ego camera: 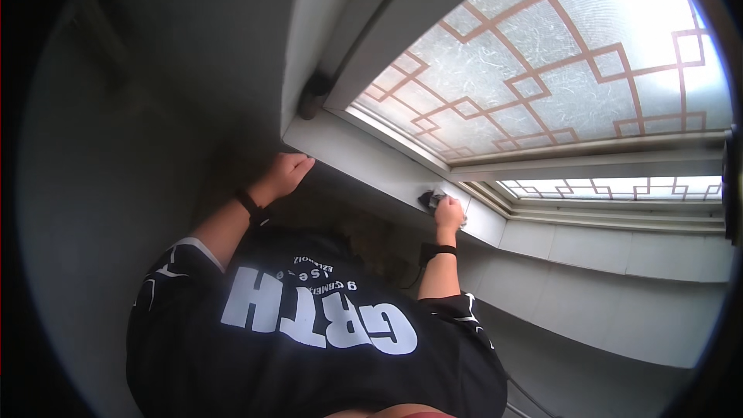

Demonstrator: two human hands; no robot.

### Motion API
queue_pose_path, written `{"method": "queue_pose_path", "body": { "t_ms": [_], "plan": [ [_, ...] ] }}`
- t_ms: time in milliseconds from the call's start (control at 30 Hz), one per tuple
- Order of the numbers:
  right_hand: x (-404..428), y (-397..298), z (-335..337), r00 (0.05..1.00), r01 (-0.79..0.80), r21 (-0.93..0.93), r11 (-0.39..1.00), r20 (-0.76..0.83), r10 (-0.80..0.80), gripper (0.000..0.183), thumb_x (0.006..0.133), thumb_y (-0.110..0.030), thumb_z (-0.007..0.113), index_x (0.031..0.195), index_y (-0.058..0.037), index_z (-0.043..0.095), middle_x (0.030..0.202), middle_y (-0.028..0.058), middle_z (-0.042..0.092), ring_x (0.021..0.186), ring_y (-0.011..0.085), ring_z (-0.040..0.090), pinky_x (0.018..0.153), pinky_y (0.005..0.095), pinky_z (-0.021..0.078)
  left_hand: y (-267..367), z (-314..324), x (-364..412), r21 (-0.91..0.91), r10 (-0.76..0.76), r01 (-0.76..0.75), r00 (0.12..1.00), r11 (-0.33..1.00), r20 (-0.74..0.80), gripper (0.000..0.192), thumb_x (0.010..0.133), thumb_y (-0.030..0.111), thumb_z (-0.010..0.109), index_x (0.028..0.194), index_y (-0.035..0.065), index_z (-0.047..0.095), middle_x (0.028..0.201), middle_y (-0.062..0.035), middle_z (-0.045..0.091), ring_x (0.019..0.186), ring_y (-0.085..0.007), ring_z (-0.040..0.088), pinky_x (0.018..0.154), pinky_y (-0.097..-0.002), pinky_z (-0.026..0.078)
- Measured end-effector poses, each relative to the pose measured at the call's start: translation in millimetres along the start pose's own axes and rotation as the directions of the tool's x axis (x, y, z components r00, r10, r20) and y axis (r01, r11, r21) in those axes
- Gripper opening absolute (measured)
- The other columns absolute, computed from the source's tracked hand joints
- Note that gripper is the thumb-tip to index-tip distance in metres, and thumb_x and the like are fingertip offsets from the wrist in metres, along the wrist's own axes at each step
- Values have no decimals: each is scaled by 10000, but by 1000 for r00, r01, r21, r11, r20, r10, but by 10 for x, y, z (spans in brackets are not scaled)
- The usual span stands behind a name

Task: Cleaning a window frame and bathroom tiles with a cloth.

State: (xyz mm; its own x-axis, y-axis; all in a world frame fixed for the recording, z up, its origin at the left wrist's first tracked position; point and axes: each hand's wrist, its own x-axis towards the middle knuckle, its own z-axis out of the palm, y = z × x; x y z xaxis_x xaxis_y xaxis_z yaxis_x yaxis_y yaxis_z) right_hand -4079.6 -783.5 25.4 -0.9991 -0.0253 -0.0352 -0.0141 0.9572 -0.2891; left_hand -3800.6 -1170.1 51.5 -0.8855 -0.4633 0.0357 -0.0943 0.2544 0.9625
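My right hand presses a crumpled dark and whitish cloth onto the white tiled windowsill, close to the window frame. Parts of the cloth stick out on both sides of the fingers. Farther left, my left hand is curled up like a fist at the front edge of the sill, near its left end. I see nothing held in it, though its palm side is hidden. Each wrist wears a dark band.
Frosted window panes with a brown lattice pattern rise behind the sill. A dark cylindrical object stands in the sill's left corner. Tiled wall runs on to the right. Below the sill, the area is dark and hard to make out.
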Motion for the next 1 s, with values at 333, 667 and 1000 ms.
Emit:
{"method": "queue_pose_path", "body": {
  "t_ms": [333, 667, 1000],
  "plan": [
    [-1182, -2642, 605, 530, 824, 202, 530, 61, -846, 296, 813, -369, 665, 729, -103, 764, 884, 68, 680, 984, 320, 585, 907, 482, 434, 48, -932, -390, 5, -134, 135, 986, 991, -101, 421, 1052, 298, 550, 753, 1, 552, 612, -99, 512, 576, -175, 460, 579, -358, 401],
    [-1299, -2833, 572, 458, 843, 241, 481, 150, -876, 350, 793, -435, 631, 763, -135, 809, 893, 56, 730, 977, 273, 628, 931, 441, 452, 360, -455, 73, 73, -30, 20, 990, 997, 138, 388, 1041, 290, 552, 792, -2, 604, 638, -98, 555, 600, -152, 488, 606, -338, 435],
    [-834, -1594, 142, 522, 743, 390, 544, 172, -835, 369, 820, -409, 598, 742, -108, 797, 849, 71, 735, 944, 288, 635, 972, 429, 448, 264, 305, 272, 465, -90, 120, 992, 877, -87, 352, 945, 337, 666, 872, 7, 568, 723, -190, 625, 653, -367, 591, 626, -429, 477]
  ]
}}
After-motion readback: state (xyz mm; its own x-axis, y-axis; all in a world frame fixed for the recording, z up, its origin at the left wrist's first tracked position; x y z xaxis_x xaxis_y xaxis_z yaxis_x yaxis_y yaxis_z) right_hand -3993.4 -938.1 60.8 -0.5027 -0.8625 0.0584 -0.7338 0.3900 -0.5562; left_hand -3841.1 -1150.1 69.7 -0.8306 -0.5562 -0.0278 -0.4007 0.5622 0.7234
